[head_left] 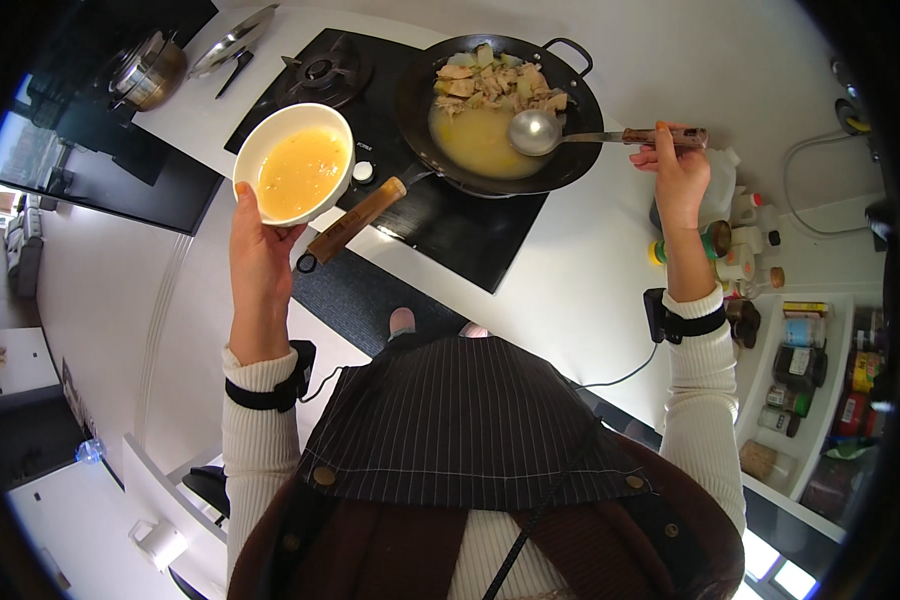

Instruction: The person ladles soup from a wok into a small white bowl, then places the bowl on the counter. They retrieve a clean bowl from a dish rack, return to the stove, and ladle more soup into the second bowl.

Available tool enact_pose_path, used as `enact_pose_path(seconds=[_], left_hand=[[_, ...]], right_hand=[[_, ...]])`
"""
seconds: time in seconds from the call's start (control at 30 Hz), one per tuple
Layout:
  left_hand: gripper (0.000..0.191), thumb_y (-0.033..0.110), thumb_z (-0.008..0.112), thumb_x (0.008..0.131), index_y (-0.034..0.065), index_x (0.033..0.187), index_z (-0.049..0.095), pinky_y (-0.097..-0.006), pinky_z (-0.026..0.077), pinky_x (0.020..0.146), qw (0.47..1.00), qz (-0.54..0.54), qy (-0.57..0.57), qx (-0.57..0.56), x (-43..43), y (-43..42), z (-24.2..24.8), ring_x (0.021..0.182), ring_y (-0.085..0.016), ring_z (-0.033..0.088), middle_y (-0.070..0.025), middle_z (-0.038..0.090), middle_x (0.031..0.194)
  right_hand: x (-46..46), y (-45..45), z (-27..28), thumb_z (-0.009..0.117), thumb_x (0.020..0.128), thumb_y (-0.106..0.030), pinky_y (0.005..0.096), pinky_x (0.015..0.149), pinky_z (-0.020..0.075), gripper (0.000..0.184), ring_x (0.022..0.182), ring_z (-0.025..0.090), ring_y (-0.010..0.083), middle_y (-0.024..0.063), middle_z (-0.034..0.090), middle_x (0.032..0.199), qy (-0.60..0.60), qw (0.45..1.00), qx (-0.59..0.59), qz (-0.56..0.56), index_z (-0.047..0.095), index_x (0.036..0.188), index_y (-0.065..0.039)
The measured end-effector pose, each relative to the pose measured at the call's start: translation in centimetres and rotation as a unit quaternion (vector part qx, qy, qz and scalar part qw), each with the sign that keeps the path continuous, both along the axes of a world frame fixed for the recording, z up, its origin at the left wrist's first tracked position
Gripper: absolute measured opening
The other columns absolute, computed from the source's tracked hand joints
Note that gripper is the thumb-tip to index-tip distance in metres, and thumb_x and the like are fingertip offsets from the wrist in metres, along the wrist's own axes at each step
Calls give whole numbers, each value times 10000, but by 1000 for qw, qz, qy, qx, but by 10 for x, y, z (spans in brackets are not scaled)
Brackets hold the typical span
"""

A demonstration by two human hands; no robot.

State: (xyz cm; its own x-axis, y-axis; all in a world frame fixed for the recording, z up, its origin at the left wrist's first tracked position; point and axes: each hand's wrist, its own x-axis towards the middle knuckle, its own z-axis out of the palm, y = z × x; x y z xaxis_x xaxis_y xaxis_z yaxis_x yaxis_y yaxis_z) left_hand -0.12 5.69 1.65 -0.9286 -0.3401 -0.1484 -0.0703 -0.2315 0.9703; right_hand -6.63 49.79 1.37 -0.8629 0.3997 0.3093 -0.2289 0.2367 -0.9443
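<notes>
My left hand [261, 244] grips a white bowl [240, 154] by its near rim, thumb over the edge. Yellowish broth [304, 169] fills much of the bowl, which I hold up in front of the stove's left part. In my right hand [679, 176] is the handle of a metal ladle [536, 133]; its bowl sits inside a dark wok [585, 142], over the liquid at the right. Pale broth [480, 146] covers the wok's near part, and chunks of meat and pale vegetable [495, 81] are heaped toward the far side.
The wok's wooden handle [356, 221] juts toward me over the edge of the black gas stove [465, 247]. An unused burner [319, 71] lies to the left. A steel pot [146, 71] and a lid [234, 45] stand farther left; several bottles [742, 232] and a seasoning shelf [757, 382] are right.
</notes>
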Motion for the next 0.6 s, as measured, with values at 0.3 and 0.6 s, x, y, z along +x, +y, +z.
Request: enact_pose_path(seconds=[0.3, 0.6], left_hand=[[654, 613, 405, 928, 108, 1344, 422, -414, 425, 986, 1000, 4, -2, 4, 11, -18, -3, 1188, -251, 510, -136, 549, 1250], [660, 619, 426, 914, 113, 1339, 430, -419, 424, 988, 1000, 21, -4, 14, 16, -27, -4, 1174, -252, 516, -127, 552, 1243]], right_hand=[[-5, -7, 10, 632, 906, -170, 237, 477, 510, 223, 528, 622, 137, 94, 627, 711, -11, 999, 33, -27, 577, 940, 44], [-12, -17, 13, 645, 898, -193, 229, 471, 506, 240, 529, 629, 132, 86, 631, 695, -12, 999, 36, -6, 610, 927, 43]])
